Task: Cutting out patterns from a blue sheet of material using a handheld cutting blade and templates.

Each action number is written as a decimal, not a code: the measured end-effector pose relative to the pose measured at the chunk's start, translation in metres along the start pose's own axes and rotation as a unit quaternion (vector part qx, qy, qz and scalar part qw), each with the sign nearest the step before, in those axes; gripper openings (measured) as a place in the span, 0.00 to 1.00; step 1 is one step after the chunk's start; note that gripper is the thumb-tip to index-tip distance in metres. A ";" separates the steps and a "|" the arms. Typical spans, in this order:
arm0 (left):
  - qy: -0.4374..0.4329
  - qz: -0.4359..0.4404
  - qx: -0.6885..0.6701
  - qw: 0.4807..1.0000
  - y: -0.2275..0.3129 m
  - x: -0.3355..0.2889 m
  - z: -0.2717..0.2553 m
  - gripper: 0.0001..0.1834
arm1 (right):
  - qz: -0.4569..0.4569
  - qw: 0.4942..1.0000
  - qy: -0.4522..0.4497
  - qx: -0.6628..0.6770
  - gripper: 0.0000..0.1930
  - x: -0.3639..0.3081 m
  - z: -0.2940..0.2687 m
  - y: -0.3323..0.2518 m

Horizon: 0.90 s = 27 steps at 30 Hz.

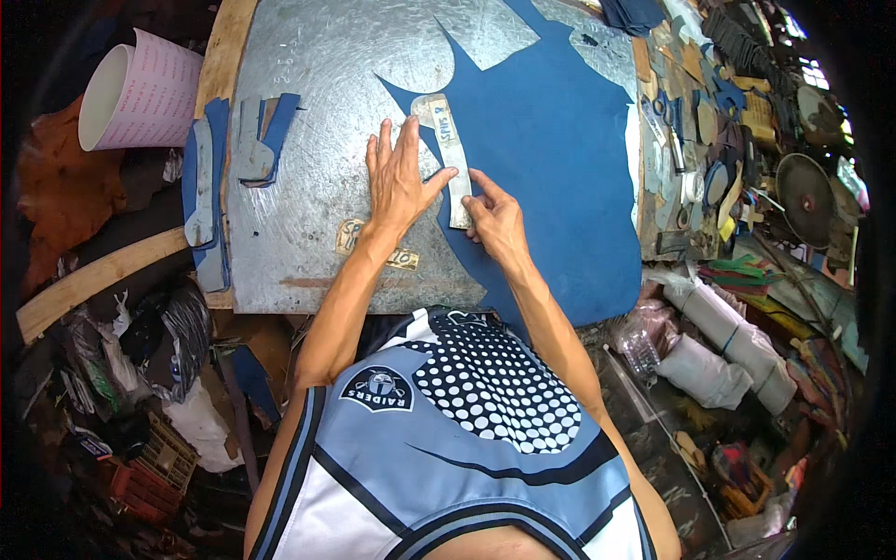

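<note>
A long, narrow, pale pattern piece (450, 154), wider at its far end, lies along the left edge of a large blue sheet of leather-like material (560, 168). My left hand (399, 177) is open beside it, fingers spread over the metal tabletop (317, 205), thumb tip on the pattern's edge. At the pattern's near right side, my right hand (497, 219) is closed, thumb and index finger at the edge and the other fingers curled. Whatever those fingers hold, if anything, is hidden. Two small yellowish pattern pieces (403, 259) lie near my left wrist.
Stacked blue cut pieces (266, 140) lie at the table's left, with more strips (207, 187) along that edge. A white printed roll (140, 93) stands beyond. Scissors (668, 126) and scraps crowd the right side. Plastic-wrapped rolls (714, 350) lie at lower right.
</note>
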<state>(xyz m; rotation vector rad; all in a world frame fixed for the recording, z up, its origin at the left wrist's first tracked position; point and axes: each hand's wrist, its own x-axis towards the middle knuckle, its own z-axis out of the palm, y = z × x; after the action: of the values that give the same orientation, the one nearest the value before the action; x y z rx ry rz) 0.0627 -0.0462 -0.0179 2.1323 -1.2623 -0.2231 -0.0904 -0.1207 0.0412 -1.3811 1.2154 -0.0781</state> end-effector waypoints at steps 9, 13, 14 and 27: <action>-0.003 0.003 0.000 1.000 -0.003 0.000 -0.002 0.51 | -0.004 1.000 0.001 -0.006 0.24 0.001 -0.001 0.001; -0.002 0.014 0.023 1.000 -0.005 -0.001 -0.004 0.50 | -0.051 0.995 0.002 -0.083 0.22 -0.008 -0.009 0.003; -0.002 0.014 0.020 1.000 -0.006 0.000 -0.004 0.50 | -0.074 0.991 0.015 -0.109 0.21 -0.010 -0.012 0.004; -0.001 0.041 0.036 0.999 -0.014 0.002 0.002 0.47 | -0.031 0.997 0.066 0.026 0.20 -0.027 -0.039 0.024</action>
<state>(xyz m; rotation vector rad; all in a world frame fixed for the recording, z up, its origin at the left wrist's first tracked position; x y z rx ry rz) 0.0733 -0.0437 -0.0278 2.1355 -1.3735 -0.1471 -0.1431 -0.1229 0.0489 -1.3844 1.2717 -0.2470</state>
